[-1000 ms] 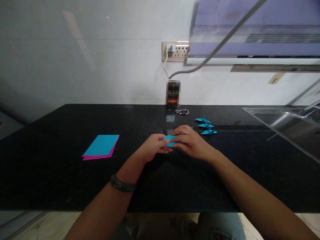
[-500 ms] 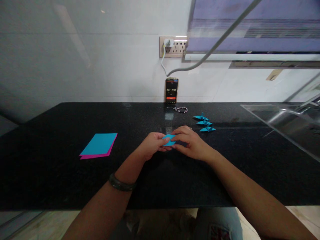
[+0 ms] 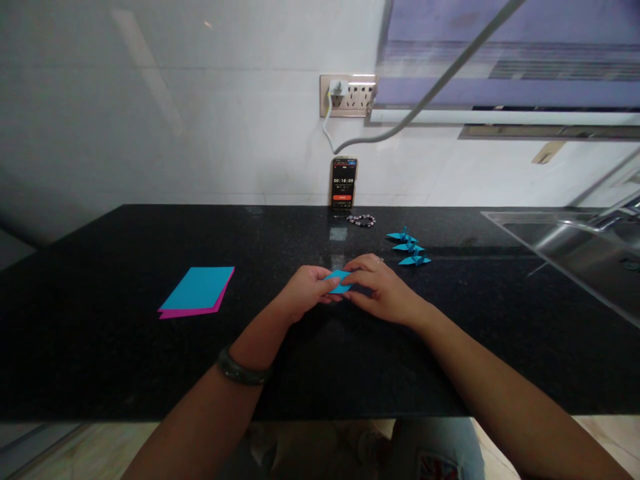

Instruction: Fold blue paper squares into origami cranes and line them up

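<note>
The left hand pinches, thumb above curled fingers; just beside it, the right hand bends its fingers inward. Behind the hands, both forearms slant outward.

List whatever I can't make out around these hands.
All in the head view:
Folded paper: underside turned away; left hand and right hand cover its ends.
Pink sheet: mostly hidden under the blue sheet.
Phone: smallest text too small to read.
Sink: cut off by the right edge.
Cable: cut off by the top edge.
</note>
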`<state>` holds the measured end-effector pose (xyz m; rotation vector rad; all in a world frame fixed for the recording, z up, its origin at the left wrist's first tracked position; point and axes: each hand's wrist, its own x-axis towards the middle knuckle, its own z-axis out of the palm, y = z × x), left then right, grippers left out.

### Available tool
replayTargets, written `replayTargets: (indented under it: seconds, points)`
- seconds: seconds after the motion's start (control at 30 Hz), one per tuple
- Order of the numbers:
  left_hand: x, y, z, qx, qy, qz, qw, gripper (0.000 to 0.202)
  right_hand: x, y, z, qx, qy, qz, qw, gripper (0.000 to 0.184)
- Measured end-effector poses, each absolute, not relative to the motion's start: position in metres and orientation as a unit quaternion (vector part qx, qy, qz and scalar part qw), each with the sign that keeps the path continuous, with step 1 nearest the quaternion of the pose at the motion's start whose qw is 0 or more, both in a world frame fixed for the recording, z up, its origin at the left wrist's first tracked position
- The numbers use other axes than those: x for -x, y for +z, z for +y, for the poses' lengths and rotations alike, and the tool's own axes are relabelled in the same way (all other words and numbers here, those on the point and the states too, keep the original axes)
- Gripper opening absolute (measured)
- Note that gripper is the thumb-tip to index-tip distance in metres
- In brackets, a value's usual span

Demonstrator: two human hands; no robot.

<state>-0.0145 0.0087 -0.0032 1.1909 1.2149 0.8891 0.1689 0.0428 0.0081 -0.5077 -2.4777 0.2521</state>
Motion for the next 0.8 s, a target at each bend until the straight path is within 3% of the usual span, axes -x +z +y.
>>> replayTargets:
  seconds: [0.8]
  points:
    - [0.0110, -0.0022, 0.0081, -0.563, 0.394, 0.523, 0.504, 0.017, -0.1673, 0.0127, 0.0372, 0.202, 0.090, -0.934, 0.281, 0.017]
